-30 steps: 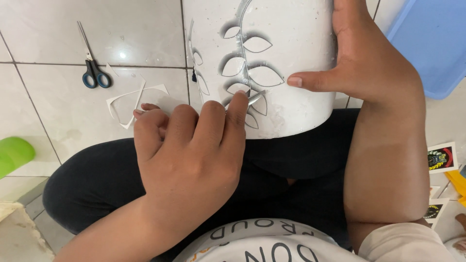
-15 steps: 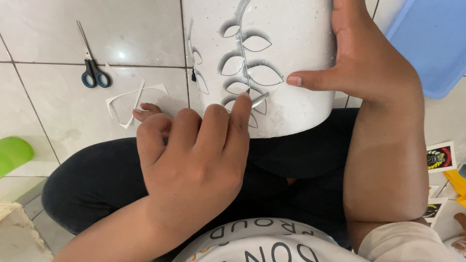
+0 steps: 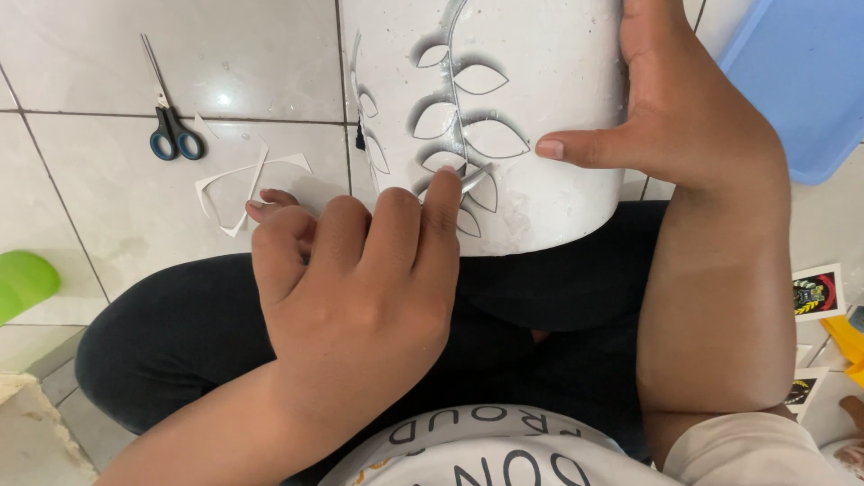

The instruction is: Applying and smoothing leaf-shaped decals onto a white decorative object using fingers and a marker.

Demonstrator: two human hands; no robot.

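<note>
A white cylinder (image 3: 558,99) with leaf-shaped cut-outs along a curved stem rests against my lap. My right hand (image 3: 684,117) grips its right side, thumb pressed on the front. My left hand (image 3: 360,288) reaches up to the cut-outs; its index fingertip presses a thin silvery blade or strip (image 3: 474,180) against the lower leaves. The fingers hide how that strip is gripped.
On the white floor tiles lie blue-handled scissors (image 3: 171,135) and white paper offcuts (image 3: 243,184) at the left. A green object (image 3: 22,283) sits at the left edge, a blue plastic tray (image 3: 801,72) at top right, and printed stickers (image 3: 814,295) at right.
My left hand has shifted slightly left and down along the cut-outs, its fingertip staying at the lower leaves. The right hand and cylinder have barely moved.
</note>
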